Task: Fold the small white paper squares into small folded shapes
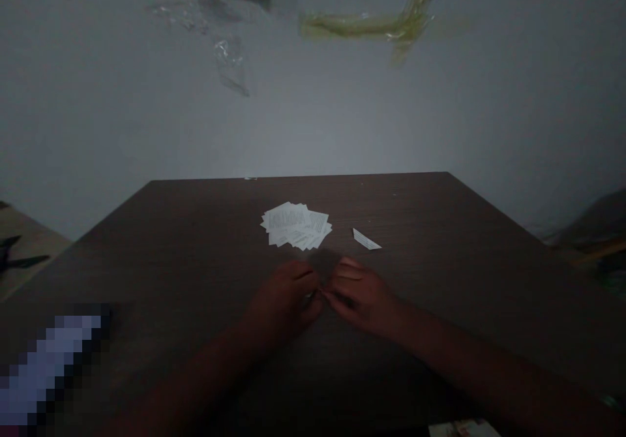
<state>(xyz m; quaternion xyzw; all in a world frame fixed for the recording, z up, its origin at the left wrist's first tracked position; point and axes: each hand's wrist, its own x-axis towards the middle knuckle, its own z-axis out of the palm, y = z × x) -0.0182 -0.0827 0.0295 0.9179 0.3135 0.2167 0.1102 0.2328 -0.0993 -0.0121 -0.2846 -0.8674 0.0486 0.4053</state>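
Note:
My left hand and my right hand meet at the fingertips just above the table, both with fingers closed in a pinch. A small pale piece of paper shows between the fingers of my left hand; most of it is hidden. The right fingertips press at its edge. Beyond the hands lies a loose, overlapping pile of printed paper pieces. To the right of that pile, a single folded paper piece rests alone on the table.
The dark wooden table reaches back to a pale wall with peeling tape on it. A blurred-out, screen-like object is at the left front. Part of a light printed item shows at the bottom edge. The light is dim.

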